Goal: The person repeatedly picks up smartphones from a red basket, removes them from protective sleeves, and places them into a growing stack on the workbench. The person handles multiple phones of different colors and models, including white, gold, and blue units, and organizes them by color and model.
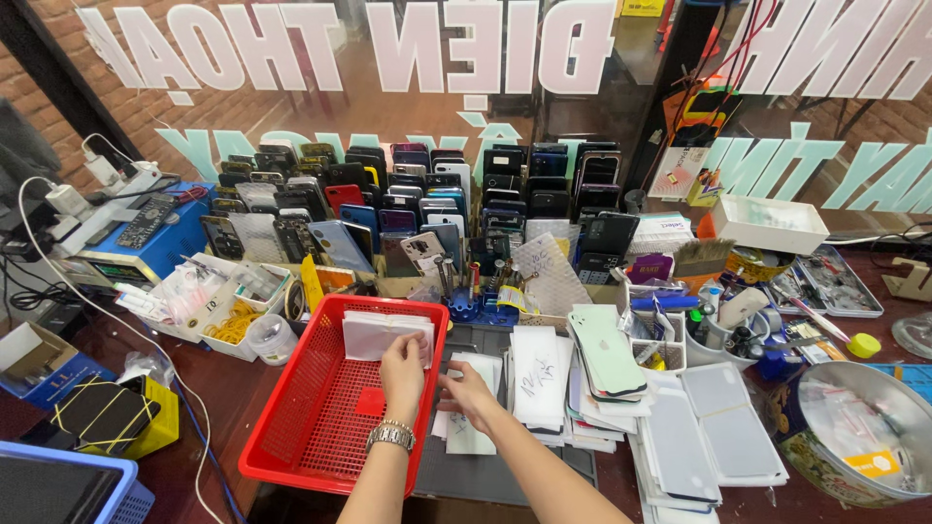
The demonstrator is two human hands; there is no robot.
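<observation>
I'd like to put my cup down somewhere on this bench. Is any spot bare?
Bare wood shows left of the red basket, beside the yellow box. The basket's floor is also mostly free. Right of the hands, white packets and phone backs crowd everything.

Single head-worn view, looking steeply down and forward from close above a cluttered workbench, both forearms entering from the near edge, red basket near centre-left, rows of phones farther off, lettered glass window closing the far side; no second view to compare.
</observation>
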